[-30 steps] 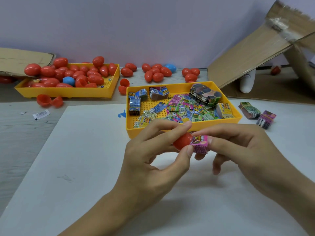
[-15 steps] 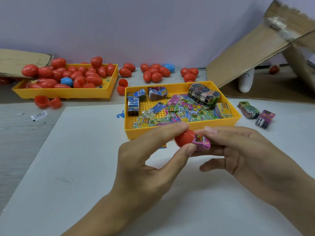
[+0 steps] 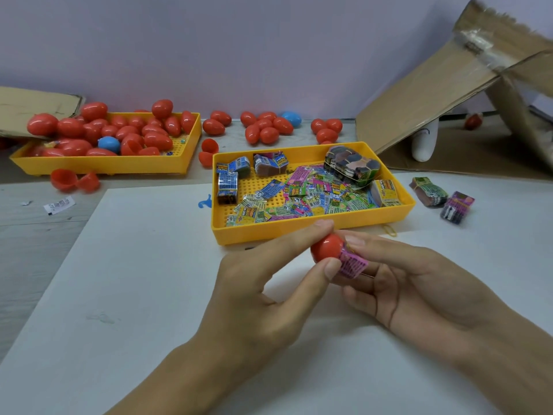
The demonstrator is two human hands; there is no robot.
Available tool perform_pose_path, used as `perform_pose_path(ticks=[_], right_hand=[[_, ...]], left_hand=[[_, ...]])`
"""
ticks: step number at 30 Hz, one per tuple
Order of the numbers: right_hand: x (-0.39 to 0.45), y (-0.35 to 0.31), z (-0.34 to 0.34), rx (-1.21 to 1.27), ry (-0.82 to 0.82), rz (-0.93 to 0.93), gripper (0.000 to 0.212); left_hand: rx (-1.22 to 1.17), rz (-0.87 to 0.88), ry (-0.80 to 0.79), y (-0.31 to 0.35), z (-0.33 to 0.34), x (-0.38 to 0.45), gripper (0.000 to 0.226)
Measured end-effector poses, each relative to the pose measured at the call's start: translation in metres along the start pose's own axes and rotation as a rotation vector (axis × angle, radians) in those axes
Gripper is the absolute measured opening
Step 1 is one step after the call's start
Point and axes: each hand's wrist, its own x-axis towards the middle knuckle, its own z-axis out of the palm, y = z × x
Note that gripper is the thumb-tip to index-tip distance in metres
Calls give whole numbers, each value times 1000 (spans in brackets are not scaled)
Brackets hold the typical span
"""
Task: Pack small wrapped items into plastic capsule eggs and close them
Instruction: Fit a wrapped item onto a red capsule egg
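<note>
Lower now, both hands pinch red egg half (image 3: 326, 247) onto pink packet (image 3: 353, 265).

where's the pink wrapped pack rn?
Head view, lower centre-right: the pink wrapped pack is pinched in the right hand, its end pushed against the red egg half that the left hand holds, just in front of the near yellow tray.

The eggs (image 3: 158, 141) are glossy red plastic that catches the light; so is the half (image 3: 326, 247) being held. The trays (image 3: 314, 232) are matt yellow plastic with perforated floors. The packets (image 3: 302, 194) look like shiny printed film. The cardboard (image 3: 425, 94) is rough, brown, with torn edges.
</note>
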Motion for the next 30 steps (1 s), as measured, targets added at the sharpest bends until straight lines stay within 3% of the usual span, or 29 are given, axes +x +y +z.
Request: perform_pose_path(ticks=[3, 10, 17, 22, 30], right_hand=[[0, 0, 0, -1, 40, -19, 29], [1, -1, -4, 12, -12, -23, 45], [-1, -4, -4, -90, -53, -70, 23], [-1, -5, -3, -193, -9, -89, 38], [-4, -6, 1, -285, 29, -136, 37]], left_hand=[[-14, 6, -20, -2, 0, -1, 38], [-18, 30, -33, -4, -1, 0, 42], [-47, 27, -51, -4, 0, 1, 42], [-65, 17, -89, -4, 0, 1, 42], [-150, -47, -93, -8, -2, 1, 39]])
